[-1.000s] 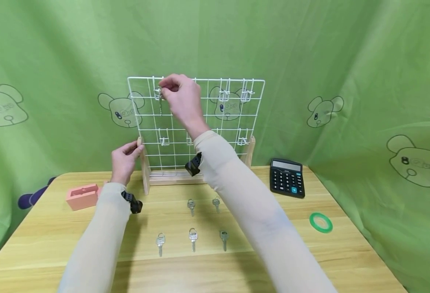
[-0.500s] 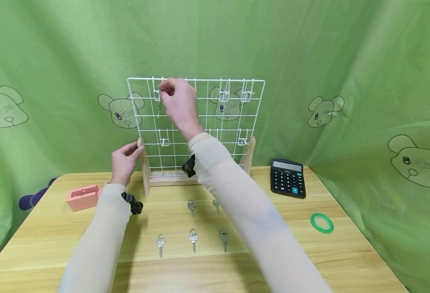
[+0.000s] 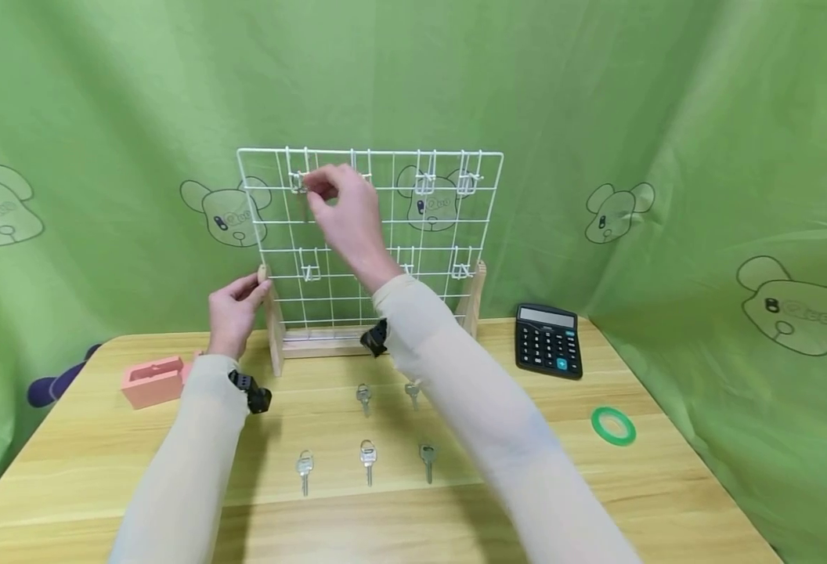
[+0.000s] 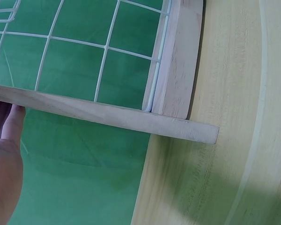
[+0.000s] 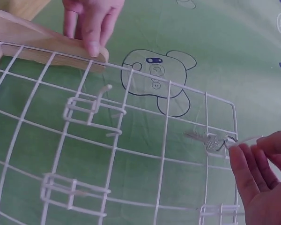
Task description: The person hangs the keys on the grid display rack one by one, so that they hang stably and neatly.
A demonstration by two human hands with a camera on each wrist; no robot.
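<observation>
My left hand point(image 3: 233, 317) grips the top of the left wooden upright point(image 3: 272, 329) of a white wire grid rack point(image 3: 367, 222). In the right wrist view, the left hand's fingers point(image 5: 94, 28) lie on that wood. My right hand point(image 3: 348, 215) is at the rack's upper left hook point(image 3: 297, 182), its fingertips at the ring of a small metal key point(image 5: 208, 138). That key hangs blurred in the head view, partly hidden by the hand. Other hooks, such as the upper right one point(image 3: 467, 184) and the lower left one point(image 3: 311, 272), are on the grid.
Several keys lie on the wooden table point(image 3: 526, 486), among them a front left key point(image 3: 305, 468) and a front middle key point(image 3: 369, 462). A pink box point(image 3: 153, 384) stands at the left. To the right are a black calculator point(image 3: 548, 341) and a green tape roll point(image 3: 602, 431).
My right hand has dipped slightly at the upper left hook, and the key beside it is now blurred. The left hand keeps its grip on the upright. The head view has shifted a little.
</observation>
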